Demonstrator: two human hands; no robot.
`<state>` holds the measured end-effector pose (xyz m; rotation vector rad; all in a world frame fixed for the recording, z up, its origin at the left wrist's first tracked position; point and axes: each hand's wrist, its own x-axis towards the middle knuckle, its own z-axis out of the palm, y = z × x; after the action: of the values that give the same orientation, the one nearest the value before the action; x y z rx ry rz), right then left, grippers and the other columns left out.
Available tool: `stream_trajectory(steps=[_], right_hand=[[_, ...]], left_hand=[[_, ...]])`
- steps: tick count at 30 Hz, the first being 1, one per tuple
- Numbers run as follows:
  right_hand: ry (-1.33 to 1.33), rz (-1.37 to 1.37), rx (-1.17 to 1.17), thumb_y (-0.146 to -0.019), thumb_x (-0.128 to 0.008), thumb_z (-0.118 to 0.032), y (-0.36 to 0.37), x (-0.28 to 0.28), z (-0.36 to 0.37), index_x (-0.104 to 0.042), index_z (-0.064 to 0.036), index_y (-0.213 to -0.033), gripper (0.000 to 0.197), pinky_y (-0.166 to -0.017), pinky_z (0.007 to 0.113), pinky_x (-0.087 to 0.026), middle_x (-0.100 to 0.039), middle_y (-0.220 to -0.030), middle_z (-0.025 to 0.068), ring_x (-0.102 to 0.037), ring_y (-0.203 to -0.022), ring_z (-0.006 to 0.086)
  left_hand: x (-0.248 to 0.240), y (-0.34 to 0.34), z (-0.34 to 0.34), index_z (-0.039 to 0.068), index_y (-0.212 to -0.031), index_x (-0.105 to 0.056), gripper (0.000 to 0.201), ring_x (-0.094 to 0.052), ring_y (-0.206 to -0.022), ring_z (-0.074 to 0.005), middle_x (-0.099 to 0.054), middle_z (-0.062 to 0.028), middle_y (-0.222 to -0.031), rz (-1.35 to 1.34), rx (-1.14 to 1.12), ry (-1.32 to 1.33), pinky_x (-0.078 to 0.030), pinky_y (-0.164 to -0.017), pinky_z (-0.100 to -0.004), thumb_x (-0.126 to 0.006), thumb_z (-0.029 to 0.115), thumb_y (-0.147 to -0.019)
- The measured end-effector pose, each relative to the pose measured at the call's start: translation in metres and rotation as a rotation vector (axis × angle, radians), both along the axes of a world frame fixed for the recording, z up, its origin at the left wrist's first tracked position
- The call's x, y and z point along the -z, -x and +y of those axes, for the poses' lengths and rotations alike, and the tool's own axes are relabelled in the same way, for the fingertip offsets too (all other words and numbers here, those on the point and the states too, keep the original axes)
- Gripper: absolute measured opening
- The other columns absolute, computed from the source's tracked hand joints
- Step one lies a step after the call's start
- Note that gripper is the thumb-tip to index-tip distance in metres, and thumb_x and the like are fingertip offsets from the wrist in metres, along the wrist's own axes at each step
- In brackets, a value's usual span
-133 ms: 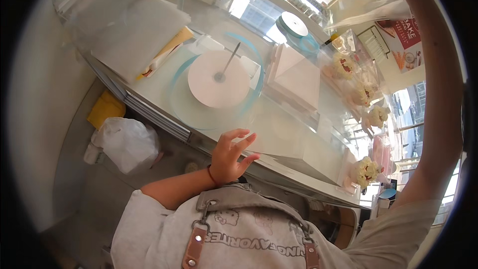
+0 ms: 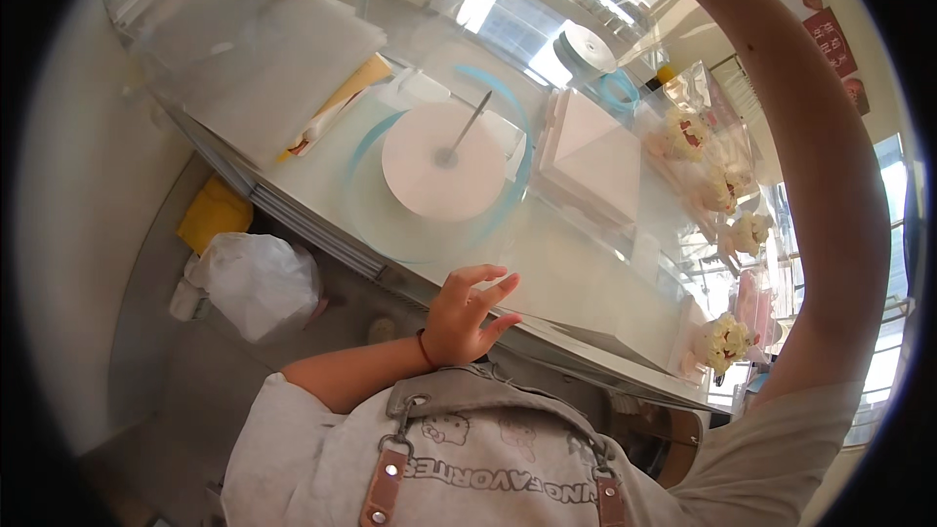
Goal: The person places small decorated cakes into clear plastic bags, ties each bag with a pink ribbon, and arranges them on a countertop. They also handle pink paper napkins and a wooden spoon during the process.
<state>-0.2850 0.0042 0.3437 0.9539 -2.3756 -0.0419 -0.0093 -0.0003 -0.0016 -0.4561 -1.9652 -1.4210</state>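
My left hand is held low over the counter's front edge, its fingers apart and nothing in them. My right arm is raised up the right side and crosses the upper edge, so the hand itself is cut off. In front of my left hand a large pale spool lies flat on the counter, a thin rod standing at its centre. A light blue band curves around the spool. Right of it lies a stack of flat pale boxes.
Translucent sheets and a yellow-and-white wrapper lie left on the counter. A smaller ribbon spool stands at the back. Cream-coloured popcorn-like clusters in clear packaging line the right side. A white plastic bag is below left.
My right arm has swung left, and its far end has moved along the upper edge. The left hand keeps its pose, and the whole view has shifted slightly.
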Motion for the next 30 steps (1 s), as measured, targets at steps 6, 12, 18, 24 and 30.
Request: stream_trajectory(steps=[6, 12, 18, 24, 30], right_hand=[[-0.128, -0.142, -0.116, -0.084, -0.061, -0.034, 0.008, 0.084, -0.037, -0.065, 0.0028, -0.077, 0.038, -0.072, 0.046, -0.048, -0.064, -0.080, 0.0240, -0.061, -0.077, 0.0385], [-0.084, -0.413, 0.012, -0.086, -0.062, -0.035, -0.042, 0.052, -0.032, -0.060, 0.0009, -0.099, 0.038, -0.074, 0.041, -0.049, -0.063, -0.096, 0.0196, -0.061, -0.084, 0.0309], [-0.141, -0.243, 0.107, -0.085, -0.065, -0.032, -0.131, 0.023, 0.028, -0.059, -0.0057, -0.110, 0.037, -0.077, 0.036, -0.051, -0.059, -0.110, 0.0141, -0.060, -0.091, 0.0223], [-0.024, -0.252, 0.155, -0.084, -0.065, -0.032, -0.236, 0.026, 0.157, -0.057, -0.0083, -0.109, 0.035, -0.081, 0.033, -0.044, -0.055, -0.114, 0.0098, -0.054, -0.103, 0.0201], [0.938, -0.173, 0.278, -0.088, -0.059, -0.032, -0.309, 0.150, 0.250, -0.050, -0.0023, -0.120, 0.044, -0.089, 0.035, -0.041, -0.049, -0.126, 0.0150, -0.049, -0.113, 0.0234]], left_hand=[[0.002, 0.002, -0.013, 0.007, -0.124, -0.057, 0.054, -0.053, -0.101, -0.0258, -0.051, -0.0121, -0.118, 0.001, 0.056, -0.019, -0.053, -0.067, -0.0277, -0.078, 0.009, -0.074], [-0.001, 0.001, -0.018, 0.008, -0.126, -0.056, 0.057, -0.052, -0.103, -0.0270, -0.051, -0.0123, -0.117, -0.022, 0.094, -0.003, -0.053, -0.071, -0.0309, -0.077, 0.007, -0.073], [-0.002, 0.006, -0.022, 0.006, -0.122, -0.057, 0.054, -0.054, -0.095, -0.0251, -0.052, -0.0130, -0.117, 0.024, 0.100, 0.034, -0.050, -0.070, -0.0314, -0.078, 0.013, -0.074], [-0.005, 0.005, -0.025, 0.002, -0.123, -0.055, 0.046, -0.052, -0.106, -0.0277, -0.047, -0.0190, -0.122, -0.089, 0.244, -0.022, -0.052, -0.079, -0.0331, -0.069, 0.009, -0.080], [-0.021, 0.004, -0.035, -0.002, -0.128, -0.049, 0.042, -0.042, -0.125, -0.0288, -0.038, -0.0209, -0.134, -0.324, 0.333, -0.098, -0.052, -0.089, -0.0344, -0.056, 0.016, -0.090]])
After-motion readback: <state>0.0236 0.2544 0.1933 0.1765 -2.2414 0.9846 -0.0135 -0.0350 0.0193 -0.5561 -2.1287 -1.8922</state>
